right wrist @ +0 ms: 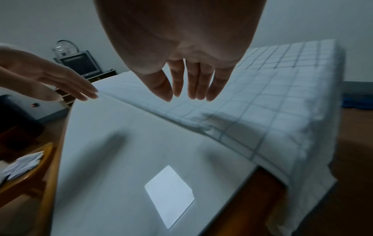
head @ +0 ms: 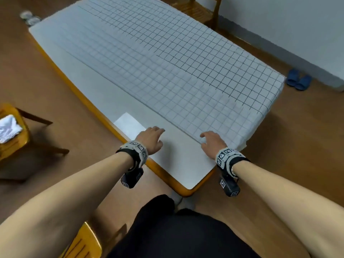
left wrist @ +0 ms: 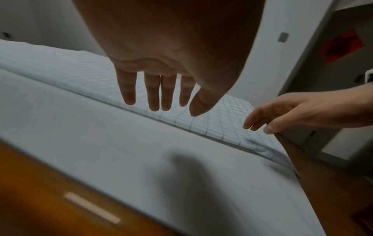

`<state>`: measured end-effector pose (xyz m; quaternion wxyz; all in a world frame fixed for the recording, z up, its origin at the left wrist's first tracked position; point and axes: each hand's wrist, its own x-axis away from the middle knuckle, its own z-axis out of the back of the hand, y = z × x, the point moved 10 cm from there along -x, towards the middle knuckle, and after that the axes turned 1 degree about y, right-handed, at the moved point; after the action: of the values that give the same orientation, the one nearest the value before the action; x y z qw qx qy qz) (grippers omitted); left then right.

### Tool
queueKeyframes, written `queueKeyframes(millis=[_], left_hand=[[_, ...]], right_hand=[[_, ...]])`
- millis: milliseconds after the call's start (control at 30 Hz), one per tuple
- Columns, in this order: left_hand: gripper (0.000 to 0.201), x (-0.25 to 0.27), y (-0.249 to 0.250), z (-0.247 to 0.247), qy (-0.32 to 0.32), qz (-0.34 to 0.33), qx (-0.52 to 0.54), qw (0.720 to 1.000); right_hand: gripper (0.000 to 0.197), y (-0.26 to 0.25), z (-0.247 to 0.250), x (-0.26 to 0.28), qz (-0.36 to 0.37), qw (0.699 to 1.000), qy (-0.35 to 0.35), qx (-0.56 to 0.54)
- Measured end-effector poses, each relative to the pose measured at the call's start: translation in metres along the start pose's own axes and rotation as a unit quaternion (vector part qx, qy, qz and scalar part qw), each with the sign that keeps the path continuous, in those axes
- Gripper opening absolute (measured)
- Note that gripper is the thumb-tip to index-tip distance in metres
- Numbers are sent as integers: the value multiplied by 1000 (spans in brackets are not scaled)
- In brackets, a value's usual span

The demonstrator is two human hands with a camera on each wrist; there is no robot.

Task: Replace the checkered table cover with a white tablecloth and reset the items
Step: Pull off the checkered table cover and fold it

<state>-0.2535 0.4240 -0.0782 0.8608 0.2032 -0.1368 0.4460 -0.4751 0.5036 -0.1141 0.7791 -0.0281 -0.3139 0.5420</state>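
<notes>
The checkered cover [head: 186, 62] lies folded back over the far and right part of the table, and its folded edge [right wrist: 181, 121] runs along the table's length. The white tabletop [head: 104, 94] is bare along the left side and at the near end. My left hand [head: 156, 135] hovers over the bare near end with straight fingers [left wrist: 154, 95] and holds nothing. My right hand [head: 204, 139] is just above the cover's folded edge near the end, fingers [right wrist: 198, 86] loosely extended and empty. A crumpled white tablecloth [head: 7, 129] lies on a chair to the left.
The table has an orange wooden rim [head: 167, 175]. A wooden chair [head: 14, 135] stands at left, a second chair [head: 201, 12] past the far right side. Blue slippers [head: 298, 81] lie on the floor at right. Round items [head: 29, 17] sit on the floor far left.
</notes>
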Motion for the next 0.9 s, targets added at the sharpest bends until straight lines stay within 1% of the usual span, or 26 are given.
queueKeyframes(millis=[133, 233, 333, 433, 533, 667, 800, 900], left_hand=[[59, 48, -50, -13, -20, 86, 32, 996], [59, 76, -89, -10, -13, 127, 47, 991], [58, 91, -136, -4, -7, 163, 61, 985], [59, 93, -186, 6, 7, 192, 93, 977], [59, 84, -234, 20, 25, 196, 114, 974], [58, 58, -310, 40, 18, 172, 125, 977], [58, 34, -385, 78, 10, 145, 113, 983], [57, 15, -435, 110, 3, 127, 96, 987]], right_hand=[[52, -44, -31, -13, 41, 999, -31, -4], [52, -88, -44, -22, 86, 995, -39, 15], [53, -136, -51, -33, 120, 991, -52, 32], [53, -188, -59, -52, 159, 984, -54, 61], [52, -243, -64, -82, 184, 978, -44, 90], [51, -318, -74, -130, 177, 978, -35, 106], [52, -394, -79, -164, 166, 978, -30, 123], [53, -454, -76, -187, 185, 972, -42, 138]])
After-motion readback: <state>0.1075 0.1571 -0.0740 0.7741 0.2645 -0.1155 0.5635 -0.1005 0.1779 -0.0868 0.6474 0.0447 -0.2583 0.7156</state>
